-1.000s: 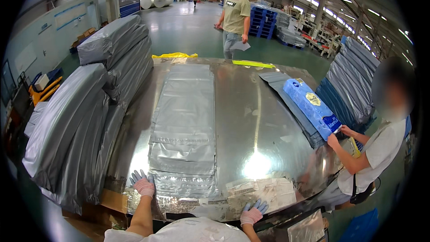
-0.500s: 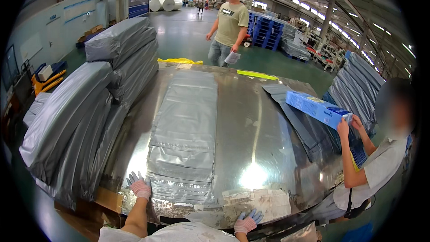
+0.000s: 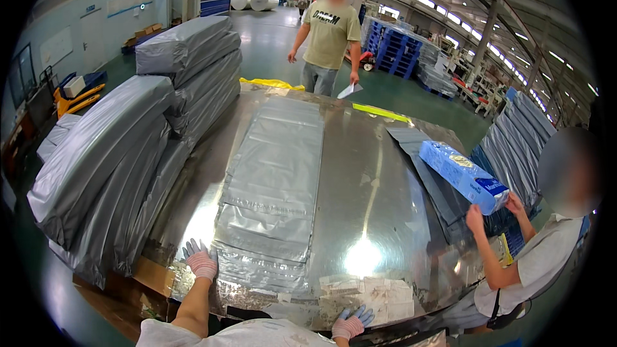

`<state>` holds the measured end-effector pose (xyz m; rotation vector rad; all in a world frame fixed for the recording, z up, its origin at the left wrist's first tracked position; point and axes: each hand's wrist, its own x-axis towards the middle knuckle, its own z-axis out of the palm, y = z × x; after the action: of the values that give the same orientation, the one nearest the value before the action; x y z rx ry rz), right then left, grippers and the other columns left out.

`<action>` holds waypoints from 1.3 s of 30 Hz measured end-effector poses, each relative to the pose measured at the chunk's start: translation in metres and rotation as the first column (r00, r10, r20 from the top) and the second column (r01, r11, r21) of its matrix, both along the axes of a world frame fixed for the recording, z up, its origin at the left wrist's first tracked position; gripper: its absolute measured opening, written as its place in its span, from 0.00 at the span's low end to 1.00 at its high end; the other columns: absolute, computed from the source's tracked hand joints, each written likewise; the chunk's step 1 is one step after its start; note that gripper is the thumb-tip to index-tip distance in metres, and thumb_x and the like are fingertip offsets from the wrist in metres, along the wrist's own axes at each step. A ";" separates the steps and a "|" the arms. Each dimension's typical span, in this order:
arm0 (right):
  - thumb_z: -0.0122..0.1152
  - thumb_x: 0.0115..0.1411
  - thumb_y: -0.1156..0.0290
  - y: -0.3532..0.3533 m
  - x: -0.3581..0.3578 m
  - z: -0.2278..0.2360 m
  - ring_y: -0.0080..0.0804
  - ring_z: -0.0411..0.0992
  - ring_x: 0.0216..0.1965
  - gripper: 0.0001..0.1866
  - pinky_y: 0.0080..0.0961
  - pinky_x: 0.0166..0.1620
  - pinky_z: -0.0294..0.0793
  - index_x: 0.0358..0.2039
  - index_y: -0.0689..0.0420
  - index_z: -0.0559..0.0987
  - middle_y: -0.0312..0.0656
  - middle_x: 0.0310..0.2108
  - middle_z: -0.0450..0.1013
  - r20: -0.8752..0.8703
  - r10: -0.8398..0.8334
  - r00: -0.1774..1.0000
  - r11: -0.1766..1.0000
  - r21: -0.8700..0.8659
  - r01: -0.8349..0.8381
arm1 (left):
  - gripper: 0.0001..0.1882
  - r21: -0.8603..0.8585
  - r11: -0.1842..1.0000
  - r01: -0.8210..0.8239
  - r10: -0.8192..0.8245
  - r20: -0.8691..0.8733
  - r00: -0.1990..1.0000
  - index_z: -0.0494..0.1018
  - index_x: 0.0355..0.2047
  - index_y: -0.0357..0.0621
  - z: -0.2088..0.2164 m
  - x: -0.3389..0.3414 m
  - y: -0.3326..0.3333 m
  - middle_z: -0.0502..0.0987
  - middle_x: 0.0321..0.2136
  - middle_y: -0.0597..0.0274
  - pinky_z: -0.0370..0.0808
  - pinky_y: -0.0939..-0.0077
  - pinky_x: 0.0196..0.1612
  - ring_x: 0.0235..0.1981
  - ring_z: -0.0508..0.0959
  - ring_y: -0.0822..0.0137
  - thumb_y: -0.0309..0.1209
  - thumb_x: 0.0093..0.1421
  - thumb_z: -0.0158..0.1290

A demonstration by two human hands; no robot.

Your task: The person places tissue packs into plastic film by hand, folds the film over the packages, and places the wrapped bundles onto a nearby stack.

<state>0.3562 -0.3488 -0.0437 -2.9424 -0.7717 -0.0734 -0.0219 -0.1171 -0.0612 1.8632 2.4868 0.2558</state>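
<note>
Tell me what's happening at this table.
The wearer's gloved left hand rests on the metal table beside flat grey plastic bags; the right hand rests at the near edge. Neither holds anything. To the right, a co-worker holds a blue package over dark bags. Across the table, another person stands holding a pale sheet.

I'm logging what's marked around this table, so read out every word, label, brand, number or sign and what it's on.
I don't copy printed wording, only where it stands.
Blue package: white and dark lettering.
Green shirt: dark lettering across the chest.
Small blue wall sign: too small to read.
Flat grey plastic: none I can make out.
</note>
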 end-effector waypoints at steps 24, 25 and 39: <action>0.41 0.59 0.47 0.035 0.008 0.022 0.54 0.51 0.60 0.32 0.47 0.62 0.47 0.58 0.57 0.62 0.54 0.58 0.57 0.096 0.375 0.922 0.913 0.137 -0.385 | 0.30 -0.293 0.956 -0.024 0.114 0.295 0.949 0.61 0.57 0.42 0.014 0.000 0.002 0.64 0.55 0.42 0.48 0.53 0.63 0.58 0.62 0.47 0.46 0.58 0.41; 0.41 0.59 0.48 0.044 0.006 0.026 0.54 0.52 0.60 0.32 0.47 0.61 0.48 0.58 0.57 0.63 0.54 0.58 0.58 0.117 0.430 0.895 0.886 0.136 -0.443 | 0.31 -0.184 0.983 -0.017 0.059 0.224 0.973 0.58 0.59 0.46 0.016 0.005 0.000 0.58 0.58 0.44 0.46 0.53 0.64 0.61 0.56 0.49 0.47 0.58 0.41; 0.43 0.60 0.51 0.136 -0.076 0.047 0.58 0.56 0.56 0.30 0.51 0.57 0.53 0.56 0.59 0.64 0.58 0.54 0.60 0.205 0.817 0.539 0.540 0.059 -0.840 | 0.33 -0.108 0.986 0.131 -0.125 0.056 0.991 0.53 0.61 0.45 0.012 -0.012 -0.027 0.52 0.62 0.45 0.43 0.54 0.65 0.63 0.51 0.49 0.51 0.62 0.32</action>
<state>0.2800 -0.2126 0.0030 -2.1150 -2.0039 -0.2669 -0.0336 -0.1441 -0.0493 1.9372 2.2875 0.1539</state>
